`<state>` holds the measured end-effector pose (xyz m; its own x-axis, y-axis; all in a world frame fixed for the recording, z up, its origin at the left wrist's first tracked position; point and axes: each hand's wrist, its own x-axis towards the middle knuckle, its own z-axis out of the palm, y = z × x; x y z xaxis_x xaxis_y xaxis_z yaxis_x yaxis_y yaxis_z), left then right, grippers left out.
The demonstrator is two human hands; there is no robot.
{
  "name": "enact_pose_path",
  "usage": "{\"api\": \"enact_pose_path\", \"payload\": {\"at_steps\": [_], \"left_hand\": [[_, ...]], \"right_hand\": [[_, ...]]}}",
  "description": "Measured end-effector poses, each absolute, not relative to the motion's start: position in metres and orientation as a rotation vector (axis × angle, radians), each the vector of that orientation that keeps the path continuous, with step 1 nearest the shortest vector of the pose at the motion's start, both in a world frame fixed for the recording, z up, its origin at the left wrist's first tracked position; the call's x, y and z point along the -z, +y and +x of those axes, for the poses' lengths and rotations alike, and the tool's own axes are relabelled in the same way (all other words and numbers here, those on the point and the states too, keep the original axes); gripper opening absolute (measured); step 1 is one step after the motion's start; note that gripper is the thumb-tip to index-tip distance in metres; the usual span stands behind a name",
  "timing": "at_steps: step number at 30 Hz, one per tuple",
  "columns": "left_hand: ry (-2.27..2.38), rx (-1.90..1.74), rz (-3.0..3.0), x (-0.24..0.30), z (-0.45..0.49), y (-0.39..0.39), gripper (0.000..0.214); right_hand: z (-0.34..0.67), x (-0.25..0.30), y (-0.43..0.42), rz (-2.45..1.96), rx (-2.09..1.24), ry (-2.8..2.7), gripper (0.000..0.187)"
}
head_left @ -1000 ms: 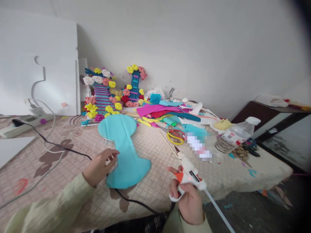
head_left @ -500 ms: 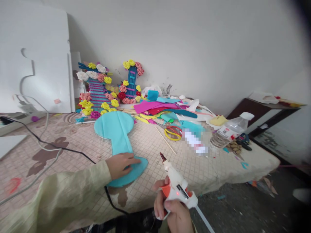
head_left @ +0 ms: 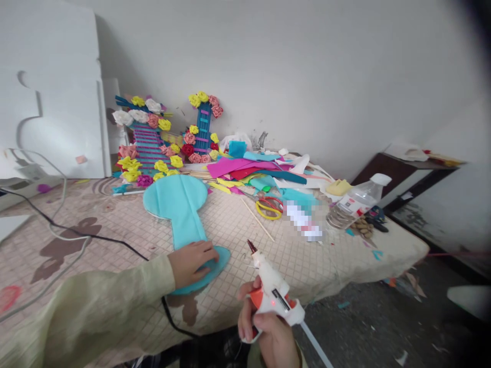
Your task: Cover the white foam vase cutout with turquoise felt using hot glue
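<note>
My left hand (head_left: 194, 263) rests palm down on the lower end of a light blue, bone-shaped cutout (head_left: 178, 197) that lies on the table. Its fingers are a little bent and hold nothing. In my right hand (head_left: 268, 327) is a white and orange hot glue gun (head_left: 273, 282), gripped at the handle with its dark nozzle pointing up and away from me. A glue stick (head_left: 316, 345) sticks out of the gun's back end, and a small red light glows on its side. Thin strands hang near the nozzle.
Scissors (head_left: 268, 208), a thin wooden stick (head_left: 258, 220) and a heap of coloured paper (head_left: 245, 168) lie beyond the gun. A plastic bottle (head_left: 355, 204) leans at the right. Flower-decorated panels (head_left: 148, 148) stand by the wall. Black and grey cables (head_left: 111, 240) cross the left side.
The whole view has shifted slightly, so things appear further left. My left fingers look a little more bent on the cutout. The glue gun stays in my right hand.
</note>
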<state>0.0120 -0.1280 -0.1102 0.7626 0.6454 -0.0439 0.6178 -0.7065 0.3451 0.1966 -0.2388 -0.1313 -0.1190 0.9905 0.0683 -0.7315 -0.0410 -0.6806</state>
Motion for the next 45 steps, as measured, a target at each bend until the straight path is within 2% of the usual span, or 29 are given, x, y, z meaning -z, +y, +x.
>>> {"api": "enact_pose_path", "payload": {"at_steps": [2,7,13,19,24,32,38,45], "left_hand": [[1.063,-0.030,2.621,0.107,0.021,-0.130,0.019],[1.286,0.113,2.673,0.102,0.044,-0.135,0.035],[1.373,0.158,2.654,0.100,0.052,-0.136,0.017],[1.347,0.134,2.672,0.101,0.048,-0.135,0.014],[1.207,-0.085,2.488,0.104,0.032,-0.127,0.012],[1.130,-0.490,1.849,0.101,-0.005,-0.122,0.024],[1.128,-0.726,1.664,0.099,-0.025,-0.125,0.022],[1.213,-0.984,1.153,0.108,-0.045,-0.118,0.015]], "right_hand": [[0.195,0.133,-0.237,-0.502,-1.578,-0.675,0.029],[0.191,0.133,-0.236,-0.482,-1.546,-0.662,0.033],[0.194,0.133,-0.237,-0.480,-1.540,-0.656,0.037],[0.201,0.139,-0.235,-0.529,-1.519,-0.673,0.030],[0.205,0.146,-0.234,-0.590,-1.559,-0.789,0.016],[0.207,0.144,-0.230,-0.739,-1.555,-0.880,0.021],[0.205,0.126,-0.226,-0.789,-1.650,-0.921,0.031],[0.201,0.118,-0.223,-0.773,-1.695,-1.097,0.022]]}}
